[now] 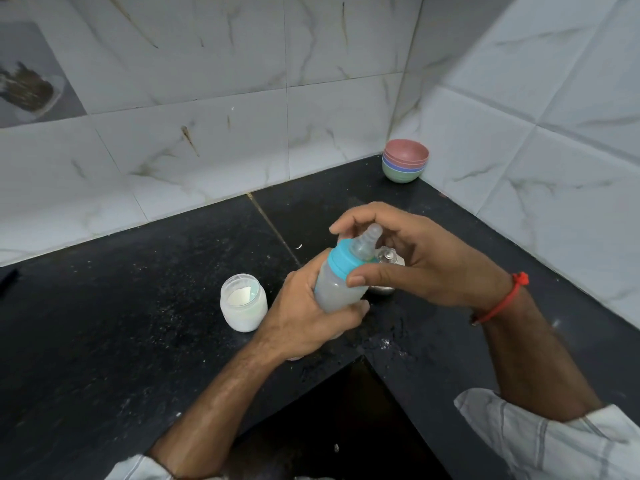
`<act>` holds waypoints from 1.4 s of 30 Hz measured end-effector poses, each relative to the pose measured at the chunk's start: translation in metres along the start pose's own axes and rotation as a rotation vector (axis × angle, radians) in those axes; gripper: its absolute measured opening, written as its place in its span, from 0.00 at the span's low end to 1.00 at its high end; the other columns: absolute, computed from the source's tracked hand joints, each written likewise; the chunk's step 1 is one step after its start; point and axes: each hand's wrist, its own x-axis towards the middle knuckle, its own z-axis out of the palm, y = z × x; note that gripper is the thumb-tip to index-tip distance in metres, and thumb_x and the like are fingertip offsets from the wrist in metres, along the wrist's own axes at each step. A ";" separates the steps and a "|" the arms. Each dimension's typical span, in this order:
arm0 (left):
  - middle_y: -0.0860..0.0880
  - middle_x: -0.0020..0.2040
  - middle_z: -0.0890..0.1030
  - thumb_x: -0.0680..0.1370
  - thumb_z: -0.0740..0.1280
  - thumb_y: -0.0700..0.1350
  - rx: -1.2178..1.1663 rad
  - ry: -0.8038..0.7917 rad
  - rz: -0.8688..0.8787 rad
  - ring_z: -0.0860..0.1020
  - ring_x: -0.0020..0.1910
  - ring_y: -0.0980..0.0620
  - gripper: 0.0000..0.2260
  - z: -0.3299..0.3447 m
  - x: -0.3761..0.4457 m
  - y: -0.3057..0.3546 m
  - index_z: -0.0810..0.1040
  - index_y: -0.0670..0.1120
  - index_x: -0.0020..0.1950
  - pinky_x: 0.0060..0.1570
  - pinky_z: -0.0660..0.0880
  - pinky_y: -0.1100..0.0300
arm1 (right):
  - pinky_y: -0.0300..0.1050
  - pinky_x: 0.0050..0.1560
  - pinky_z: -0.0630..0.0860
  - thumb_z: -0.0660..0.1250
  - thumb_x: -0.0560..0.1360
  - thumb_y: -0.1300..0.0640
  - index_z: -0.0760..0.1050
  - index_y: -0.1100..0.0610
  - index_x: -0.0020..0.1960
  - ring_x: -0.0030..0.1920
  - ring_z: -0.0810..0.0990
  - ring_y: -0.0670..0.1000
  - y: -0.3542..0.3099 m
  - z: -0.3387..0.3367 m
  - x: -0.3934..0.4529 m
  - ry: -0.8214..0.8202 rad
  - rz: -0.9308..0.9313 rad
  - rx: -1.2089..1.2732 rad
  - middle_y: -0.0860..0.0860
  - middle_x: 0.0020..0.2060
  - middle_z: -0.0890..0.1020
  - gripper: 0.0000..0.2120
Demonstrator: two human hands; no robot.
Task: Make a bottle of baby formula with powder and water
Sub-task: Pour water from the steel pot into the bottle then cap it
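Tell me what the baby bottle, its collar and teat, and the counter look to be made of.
Baby bottle: cloudy see-through body, likely plastic. Collar: opaque turquoise, matte, probably plastic. Teat: translucent, soft-looking, likely silicone. Counter: black speckled, polished slabs with a seam, seemingly granite.

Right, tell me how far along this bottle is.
Mostly done: the bottle holds cloudy liquid, and its blue ring and teat are on. In hand: the left hand grips the bottle while the right hand works the ring. Left: the powder jar is still open.
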 end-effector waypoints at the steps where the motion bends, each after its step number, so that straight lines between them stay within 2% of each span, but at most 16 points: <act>1: 0.55 0.40 0.81 0.67 0.74 0.52 0.004 0.006 0.000 0.81 0.38 0.53 0.15 0.000 0.000 0.000 0.77 0.67 0.49 0.37 0.80 0.54 | 0.48 0.58 0.80 0.76 0.75 0.58 0.73 0.50 0.69 0.58 0.80 0.54 0.000 -0.001 -0.001 -0.015 0.010 0.079 0.54 0.58 0.79 0.25; 4: 0.55 0.41 0.82 0.66 0.74 0.52 0.012 0.024 0.002 0.81 0.39 0.50 0.15 0.000 0.000 0.000 0.77 0.67 0.50 0.39 0.81 0.47 | 0.45 0.60 0.79 0.73 0.76 0.65 0.69 0.53 0.71 0.61 0.80 0.56 -0.002 -0.003 -0.001 -0.035 0.015 0.172 0.59 0.60 0.79 0.27; 8: 0.52 0.43 0.82 0.66 0.75 0.53 0.041 0.024 -0.008 0.82 0.41 0.50 0.15 -0.003 0.001 -0.003 0.77 0.64 0.51 0.42 0.82 0.47 | 0.57 0.63 0.78 0.68 0.77 0.70 0.66 0.63 0.71 0.64 0.78 0.64 -0.006 -0.010 -0.001 -0.010 -0.023 0.185 0.65 0.62 0.78 0.24; 10: 0.52 0.44 0.82 0.67 0.75 0.54 0.053 0.017 -0.017 0.82 0.43 0.51 0.16 -0.003 0.000 -0.007 0.77 0.63 0.51 0.44 0.82 0.46 | 0.58 0.64 0.78 0.68 0.77 0.71 0.66 0.66 0.70 0.65 0.78 0.65 -0.010 -0.017 -0.003 0.010 -0.038 0.178 0.66 0.63 0.77 0.23; 14: 0.53 0.42 0.82 0.66 0.75 0.54 0.050 0.012 -0.027 0.81 0.41 0.53 0.14 -0.001 -0.002 -0.009 0.77 0.64 0.49 0.43 0.81 0.47 | 0.53 0.66 0.78 0.69 0.76 0.72 0.68 0.59 0.70 0.68 0.78 0.57 -0.011 -0.020 -0.003 -0.058 -0.005 0.083 0.60 0.64 0.78 0.25; 19: 0.59 0.42 0.81 0.66 0.74 0.56 0.063 0.017 -0.029 0.81 0.40 0.59 0.16 0.001 -0.004 -0.005 0.75 0.69 0.50 0.41 0.77 0.61 | 0.56 0.66 0.78 0.72 0.76 0.66 0.68 0.51 0.69 0.68 0.79 0.55 -0.012 -0.010 0.000 -0.104 0.035 0.058 0.55 0.64 0.79 0.26; 25: 0.60 0.42 0.81 0.66 0.74 0.57 0.079 0.028 -0.035 0.81 0.41 0.58 0.16 0.001 -0.005 -0.007 0.75 0.65 0.52 0.42 0.77 0.61 | 0.51 0.66 0.79 0.74 0.75 0.62 0.69 0.51 0.70 0.66 0.80 0.53 -0.014 -0.010 0.001 -0.106 0.048 -0.010 0.54 0.62 0.80 0.27; 28: 0.59 0.43 0.81 0.66 0.75 0.56 0.093 0.030 -0.039 0.81 0.42 0.56 0.17 0.001 -0.005 -0.008 0.75 0.64 0.53 0.42 0.78 0.58 | 0.50 0.63 0.79 0.77 0.74 0.59 0.70 0.53 0.70 0.62 0.81 0.52 -0.016 -0.010 0.001 -0.100 0.066 -0.061 0.53 0.59 0.81 0.28; 33: 0.55 0.44 0.82 0.66 0.74 0.57 0.142 0.035 -0.053 0.82 0.43 0.52 0.19 0.003 -0.007 -0.007 0.77 0.58 0.55 0.44 0.83 0.48 | 0.46 0.47 0.80 0.80 0.70 0.50 0.72 0.54 0.67 0.46 0.81 0.52 -0.017 -0.002 0.003 -0.023 0.072 -0.176 0.51 0.46 0.81 0.30; 35: 0.53 0.47 0.83 0.66 0.74 0.57 0.164 0.042 -0.058 0.83 0.46 0.51 0.20 0.005 -0.008 -0.007 0.77 0.57 0.57 0.46 0.82 0.45 | 0.41 0.38 0.76 0.80 0.68 0.44 0.71 0.52 0.63 0.37 0.77 0.49 -0.014 0.006 0.006 0.059 0.100 -0.231 0.49 0.38 0.78 0.31; 37: 0.53 0.48 0.84 0.66 0.74 0.57 0.162 0.065 -0.063 0.84 0.47 0.50 0.19 0.007 -0.008 -0.007 0.78 0.58 0.56 0.46 0.82 0.43 | 0.37 0.34 0.70 0.78 0.66 0.36 0.70 0.51 0.62 0.33 0.72 0.46 -0.008 0.016 0.008 0.140 0.131 -0.254 0.46 0.35 0.73 0.34; 39: 0.53 0.46 0.84 0.65 0.74 0.58 0.141 0.096 -0.071 0.84 0.44 0.50 0.18 0.007 -0.007 -0.004 0.77 0.61 0.54 0.44 0.82 0.43 | 0.36 0.38 0.71 0.72 0.65 0.27 0.68 0.50 0.65 0.35 0.72 0.43 -0.001 0.025 0.009 0.179 0.199 -0.133 0.45 0.38 0.74 0.39; 40: 0.53 0.45 0.84 0.65 0.74 0.57 0.132 0.111 -0.066 0.84 0.42 0.49 0.18 0.007 -0.006 -0.004 0.77 0.61 0.54 0.42 0.82 0.43 | 0.38 0.42 0.74 0.68 0.65 0.22 0.67 0.49 0.69 0.40 0.75 0.42 -0.001 0.028 0.009 0.168 0.232 -0.019 0.46 0.42 0.76 0.43; 42: 0.52 0.45 0.84 0.65 0.74 0.56 0.126 0.148 -0.058 0.83 0.41 0.48 0.19 0.005 -0.003 -0.005 0.77 0.60 0.54 0.42 0.82 0.40 | 0.49 0.60 0.79 0.66 0.66 0.21 0.64 0.47 0.75 0.57 0.81 0.43 0.006 0.035 0.006 0.138 0.245 0.262 0.45 0.56 0.82 0.46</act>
